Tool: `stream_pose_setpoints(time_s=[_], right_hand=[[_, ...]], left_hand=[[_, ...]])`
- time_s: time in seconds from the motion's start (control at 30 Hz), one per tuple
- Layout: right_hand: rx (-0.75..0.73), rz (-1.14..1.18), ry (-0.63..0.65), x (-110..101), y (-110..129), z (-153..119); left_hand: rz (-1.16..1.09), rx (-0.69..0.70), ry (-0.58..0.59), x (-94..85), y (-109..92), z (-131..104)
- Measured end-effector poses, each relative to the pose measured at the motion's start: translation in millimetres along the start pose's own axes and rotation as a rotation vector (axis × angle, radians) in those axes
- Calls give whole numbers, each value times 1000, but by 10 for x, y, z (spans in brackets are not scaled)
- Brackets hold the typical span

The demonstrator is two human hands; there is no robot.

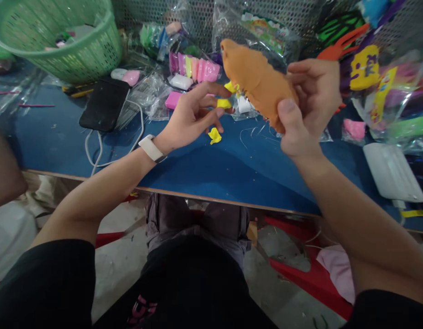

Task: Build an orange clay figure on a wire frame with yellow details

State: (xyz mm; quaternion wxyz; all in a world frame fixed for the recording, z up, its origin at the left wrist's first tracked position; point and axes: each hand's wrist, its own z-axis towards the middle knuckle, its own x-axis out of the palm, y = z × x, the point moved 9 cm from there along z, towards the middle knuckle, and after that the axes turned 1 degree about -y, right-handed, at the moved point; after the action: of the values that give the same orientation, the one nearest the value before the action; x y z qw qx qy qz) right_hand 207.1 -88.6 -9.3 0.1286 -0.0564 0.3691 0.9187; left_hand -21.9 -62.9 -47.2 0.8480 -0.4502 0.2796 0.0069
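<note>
My right hand (312, 103) grips a flat, long orange clay piece (257, 80) with a ragged lower edge, raised above the blue table. Thumb and fingers of my left hand (189, 119) close around a small yellow clay lump (224, 103), just left of the orange piece. A crumpled yellow clay scrap (215, 135) lies on the table below those fingertips. Further yellow bits show beside the orange piece's left edge, partly hidden by it. Behind my left hand is a pink block (173, 100), and a white packet (180, 82) is farther back.
A green basket (77, 57) stands at the back left, near a black phone (104, 104) and a white cable (141, 119). Wrapped colored clay (194, 67) and plastic bags line the back. On the right sits a white power bank (393, 171). Another person's arm (5, 169) enters at left.
</note>
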Motion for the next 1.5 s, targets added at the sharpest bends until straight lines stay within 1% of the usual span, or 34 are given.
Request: stream_pose_setpoints(time_s=[0.1, 0.23, 0.33, 0.4, 0.47, 0.53, 0.6, 0.67, 0.7, 0.77, 0.83, 0.93, 1.03, 1.1, 1.17, 1.23, 1.33, 1.37, 1.4, 1.5], right_hand=[[-40, -37, -9, 53, 109, 40], [-35, -37, -43, 90, 106, -66], [22, -64, -33, 57, 35, -138], [69, -93, -1, 33, -42, -157], [79, -113, 29, 26, -111, -159], [31, -99, 40, 44, -152, -148], [-103, -48, 8, 57, -130, -131], [-275, -6, -44, 56, -74, -135], [-316, -1, -55, 65, -77, -136], [-335, -7, -65, 76, -104, -129], [-286, -17, -54, 85, -149, -114], [-273, -22, -66, 59, -149, -113], [-327, -47, -83, 34, -128, -124], [-295, -81, -81, 24, -178, -119], [-230, -125, -79, 8, -240, -115], [-199, -171, -64, 5, -251, -121], [-244, -199, -35, 25, -173, -130], [-267, -195, -30, 33, -145, -130], [-285, -190, -27, 40, -124, -127], [-319, -178, -17, 58, -109, -111]], left_hand=[[-13, -22, -11, 2, -7, -11], [-20, -66, 45, 43, -15, -22], [-170, -95, 81, 72, -37, -21], [-318, -114, 99, 94, -57, -16], [-412, -150, 97, 104, -51, -9], [-459, -208, 93, 122, -13, -9], [-533, -239, 81, 145, 16, -9], [-653, -243, 72, 174, 30, -7], [-724, -237, 63, 182, 32, -5], [-837, -242, 56, 202, 41, -5], [-892, -261, 56, 217, 52, -6], [-897, -316, 24, 211, 94, -9], [-909, -357, -22, 194, 124, -7], [-899, -407, -39, 200, 155, -20], [-848, -467, -60, 198, 194, -45], [-803, -451, -58, 187, 170, -47], [-792, -328, -21, 176, 49, -8], [-783, -311, -19, 171, 33, 0], [-762, -317, -27, 164, 41, 3], [-657, -401, -70, 140, 136, -6]])
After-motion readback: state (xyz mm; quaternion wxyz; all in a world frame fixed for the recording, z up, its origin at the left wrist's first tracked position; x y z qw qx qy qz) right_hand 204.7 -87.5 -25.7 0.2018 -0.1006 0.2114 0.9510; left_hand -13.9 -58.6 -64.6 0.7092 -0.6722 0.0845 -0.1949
